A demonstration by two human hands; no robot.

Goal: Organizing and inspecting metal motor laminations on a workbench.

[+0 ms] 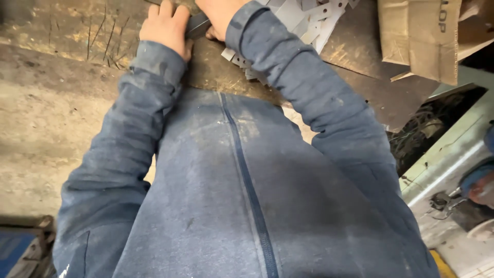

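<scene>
1. The worktop is a worn, scratched, dark metal surface running across the far side of the scene; the person leans over it in a blue zip jacket.
2. A torn cardboard box sits at the far right, well apart from the hands.
3. A heap of flat grey metal strips with punched holes lies on the worktop, far and just right of centre, partly under the right sleeve. They look thin, stiff and light, with sharp cut edges, likely slippery when stacked.
4. The left hand rests knuckles up at the far centre, fingers curled onto a dark flat piece between both hands.
5. The right hand is mostly cut off by the frame; it touches the same piece, but I cannot tell its grip.
6. Judged from this, the piece is best pinched by its flat faces near an end, away from the edges.
</scene>
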